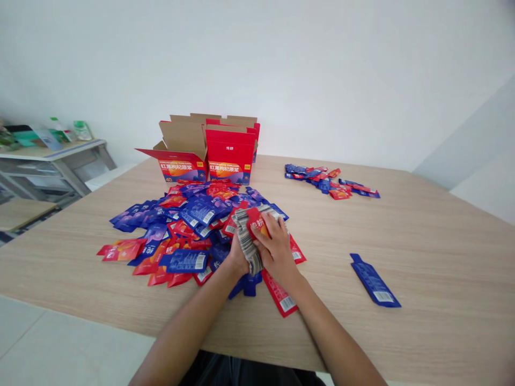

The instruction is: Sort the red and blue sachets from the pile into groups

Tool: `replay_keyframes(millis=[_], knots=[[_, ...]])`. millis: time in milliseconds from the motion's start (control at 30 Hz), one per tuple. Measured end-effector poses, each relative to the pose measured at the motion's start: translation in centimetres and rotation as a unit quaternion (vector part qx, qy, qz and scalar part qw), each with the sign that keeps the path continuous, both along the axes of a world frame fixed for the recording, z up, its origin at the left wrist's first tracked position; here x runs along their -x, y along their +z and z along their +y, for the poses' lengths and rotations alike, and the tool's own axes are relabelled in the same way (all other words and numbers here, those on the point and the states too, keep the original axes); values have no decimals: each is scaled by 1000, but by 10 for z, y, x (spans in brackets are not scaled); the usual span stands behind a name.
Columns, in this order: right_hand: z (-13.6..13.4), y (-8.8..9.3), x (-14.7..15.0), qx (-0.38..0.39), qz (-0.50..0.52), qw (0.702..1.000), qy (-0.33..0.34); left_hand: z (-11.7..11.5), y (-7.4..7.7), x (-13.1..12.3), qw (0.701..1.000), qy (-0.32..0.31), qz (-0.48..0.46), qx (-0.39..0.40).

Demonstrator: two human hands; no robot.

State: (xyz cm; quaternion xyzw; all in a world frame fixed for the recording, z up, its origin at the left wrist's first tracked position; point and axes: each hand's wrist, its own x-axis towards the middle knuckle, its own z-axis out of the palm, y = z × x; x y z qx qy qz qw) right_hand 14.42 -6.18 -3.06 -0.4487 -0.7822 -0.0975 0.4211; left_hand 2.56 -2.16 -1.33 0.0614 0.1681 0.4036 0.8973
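A grey striped cloth lies across my left hand, which grips it from below and from the left. On top of the cloth sits a red pouch, pressed there by the curled fingers of my right hand. The cloth hides most of my left fingers. Just left of my hands spreads a heap of blue and red pouches. Another red pouch pokes out under my right wrist, flat on the table.
Two open red cartons stand behind the heap, with more carton flaps at their back. A smaller pile of pouches lies at the far right. One blue pouch rests alone on the wooden table. A side desk holds bottles.
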Motion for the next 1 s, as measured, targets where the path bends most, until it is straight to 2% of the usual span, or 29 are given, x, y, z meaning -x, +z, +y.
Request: replay_keyframes(millis=[100, 200, 300, 433, 500, 567, 667, 800, 833, 900, 933, 967, 1000], knots=[[1, 1, -2, -35, 50, 997, -49, -8, -8, -12, 998, -57, 4, -12], [0, 0, -2, -59, 69, 993, -82, -11, -6, -15, 997, -44, 59, -9], [0, -4, 0, -48, 93, 991, -85, -8, 6, -4, 996, 22, 83, -17], [5, -16, 3, 64, 157, 982, -86, 9, 23, 26, 981, 172, 41, -80], [8, -22, 6, 137, 134, 978, -77, 21, 26, 43, 957, 265, 41, -109], [9, -25, 10, 192, 57, 978, -64, 32, 25, 56, 936, 329, 46, -120], [7, -20, 14, 224, -41, 971, -73, 42, 20, 65, 925, 358, 33, -125], [6, -2, 1, 237, -51, 966, -92, 38, 17, 57, 947, 309, 39, -83], [7, 4, -8, 244, -46, 962, -117, 36, 18, 53, 952, 293, 42, -71], [8, 14, -34, 268, -34, 936, -224, 30, 19, 44, 962, 266, 36, -54], [7, 18, -50, 289, -24, 906, -308, 27, 19, 40, 967, 248, 27, -49], [6, 20, -66, 315, -12, 861, -400, 24, 19, 36, 972, 229, 20, -44], [4, 22, -83, 350, 7, 801, -486, 22, 18, 33, 977, 207, 17, -38]])
